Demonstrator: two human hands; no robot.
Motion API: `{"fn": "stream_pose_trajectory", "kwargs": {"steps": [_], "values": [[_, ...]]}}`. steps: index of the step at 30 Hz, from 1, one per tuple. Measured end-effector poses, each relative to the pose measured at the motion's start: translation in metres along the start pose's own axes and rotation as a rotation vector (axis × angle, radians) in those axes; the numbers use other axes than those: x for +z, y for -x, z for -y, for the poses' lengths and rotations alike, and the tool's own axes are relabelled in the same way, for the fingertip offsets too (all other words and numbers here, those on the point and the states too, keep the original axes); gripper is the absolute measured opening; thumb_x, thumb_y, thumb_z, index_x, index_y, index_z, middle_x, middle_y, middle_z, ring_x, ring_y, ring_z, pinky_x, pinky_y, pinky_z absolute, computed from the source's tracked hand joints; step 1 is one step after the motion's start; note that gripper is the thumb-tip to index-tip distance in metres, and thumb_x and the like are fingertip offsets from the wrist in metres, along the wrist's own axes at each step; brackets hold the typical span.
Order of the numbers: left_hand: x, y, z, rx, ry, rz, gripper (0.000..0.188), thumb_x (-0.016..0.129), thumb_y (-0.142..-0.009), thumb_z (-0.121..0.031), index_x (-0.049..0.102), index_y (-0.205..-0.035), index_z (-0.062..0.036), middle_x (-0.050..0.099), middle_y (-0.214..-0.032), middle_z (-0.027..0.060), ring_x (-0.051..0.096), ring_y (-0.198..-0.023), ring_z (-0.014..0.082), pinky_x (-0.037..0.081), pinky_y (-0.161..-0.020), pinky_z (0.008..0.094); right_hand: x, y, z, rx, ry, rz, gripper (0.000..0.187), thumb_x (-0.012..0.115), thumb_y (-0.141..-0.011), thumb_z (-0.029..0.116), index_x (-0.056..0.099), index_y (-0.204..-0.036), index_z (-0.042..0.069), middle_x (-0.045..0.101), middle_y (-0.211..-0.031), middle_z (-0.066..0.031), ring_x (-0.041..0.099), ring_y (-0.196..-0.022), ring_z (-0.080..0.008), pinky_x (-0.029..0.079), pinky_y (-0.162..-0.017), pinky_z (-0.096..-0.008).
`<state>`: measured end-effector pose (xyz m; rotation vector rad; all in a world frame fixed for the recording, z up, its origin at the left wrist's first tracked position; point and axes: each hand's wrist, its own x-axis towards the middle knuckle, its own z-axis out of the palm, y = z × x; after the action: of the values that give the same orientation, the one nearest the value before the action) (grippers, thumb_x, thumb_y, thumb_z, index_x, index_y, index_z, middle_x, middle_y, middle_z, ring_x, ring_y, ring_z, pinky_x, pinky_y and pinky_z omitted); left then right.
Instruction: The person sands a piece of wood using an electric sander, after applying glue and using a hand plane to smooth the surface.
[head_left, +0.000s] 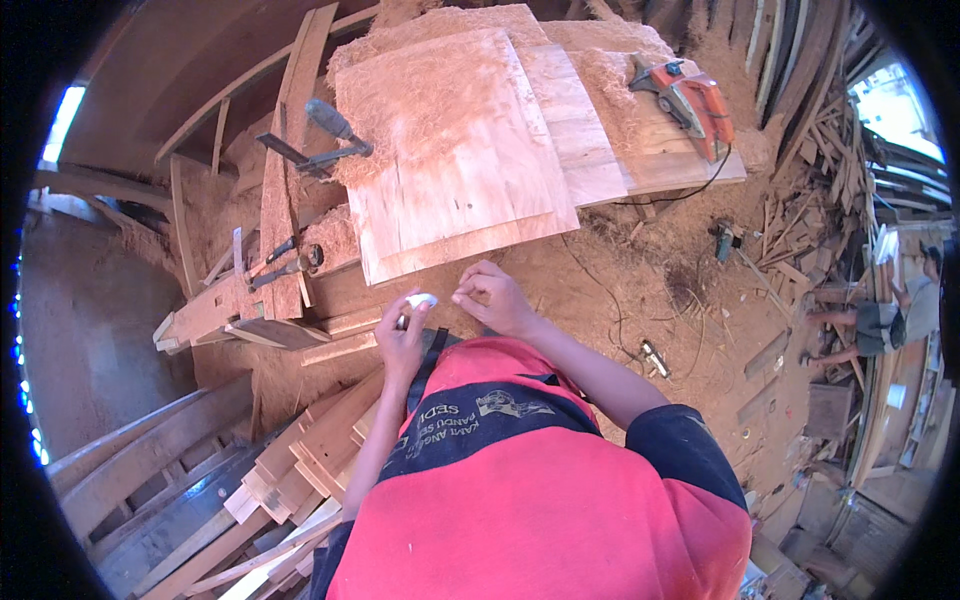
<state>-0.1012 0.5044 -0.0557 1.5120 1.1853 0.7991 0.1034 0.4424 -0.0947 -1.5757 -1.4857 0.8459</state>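
Probably light, the white object [424, 300] suits the left hand's [401, 335] edge pinch, near the half-curled right hand [496, 299], whose hold is unclear.

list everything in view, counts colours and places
panels: at least four, tan, top centre
shavings: countless, tan, on panels
power tool: one, orange, on right panel
clamp: one, grey, left edge of panels
hand tools: at least two, dark, below clamp
green tool: one, green, right floor
pale tool: one, greyish, centre-right floor
planks: many, brown, lower left
scraps: many, brown, right
person: one, grey top, far right
white item: one, white, in left hand
shirt: one, red and black, lower centre
left hand: one, bare, centre
right hand: one, bare, centre
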Motion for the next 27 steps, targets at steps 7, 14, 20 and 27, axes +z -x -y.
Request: {"fn": "stream_pose_trajectory", "kwargs": {"steps": [7,14,20,27], "values": [[0.020,-0.023,0.008,0.153,0.015,0.183,0.038,0.079,-0.087,-0.017,0.072,-0.123,-0.0089,0.062,-0.101,-0.0001,0.048,-0.071,0.0050,0.039,-0.062,0.0214,0.002,0.001,0.019,0.328,-0.935,0.065,0.036,0.065,-0.097,0.006,0.058,-0.132,0.000,0.065,-0.124,-0.0070,0.066,-0.101,-0.0126,0.058,-0.080,-0.0268],[0.016,-0.014,0.012,-0.264,0.150,0.272,0.048,0.073,-0.094,-0.024,0.061,-0.136,-0.0062,0.061,-0.099,-0.0008,0.056,-0.076,0.0070,0.049,-0.068,0.0225,-0.029,-0.010,-0.012,0.362,-0.897,-0.267,0.029,0.071,-0.095,0.015,0.065,-0.118,-0.002,0.072,-0.098,-0.0070,0.067,-0.080,-0.0097,0.055,-0.064,-0.0241],[-0.048,0.026,0.179,-0.316,-0.318,0.042,0.041,0.068,-0.095,-0.035,0.068,-0.121,-0.0026,0.072,-0.103,0.0171,0.069,-0.090,0.0244,0.054,-0.079,0.0361,-0.039,-0.047,-0.020,0.346,-0.573,-0.250,0.022,0.071,-0.095,0.016,0.069,-0.108,-0.001,0.069,-0.083,-0.0021,0.060,-0.069,-0.0064,0.046,-0.059,-0.0224],[-0.146,0.151,0.283,-0.540,-0.679,0.003,0.048,0.068,-0.090,-0.049,0.074,-0.109,-0.0050,0.072,-0.101,0.0256,0.070,-0.098,0.0397,0.054,-0.086,0.0465,-0.038,-0.062,-0.034,0.267,-0.386,-0.222,0.027,0.073,-0.093,0.023,0.072,-0.103,-0.002,0.070,-0.080,-0.0013,0.060,-0.069,-0.0054,0.047,-0.060,-0.0242]]}}
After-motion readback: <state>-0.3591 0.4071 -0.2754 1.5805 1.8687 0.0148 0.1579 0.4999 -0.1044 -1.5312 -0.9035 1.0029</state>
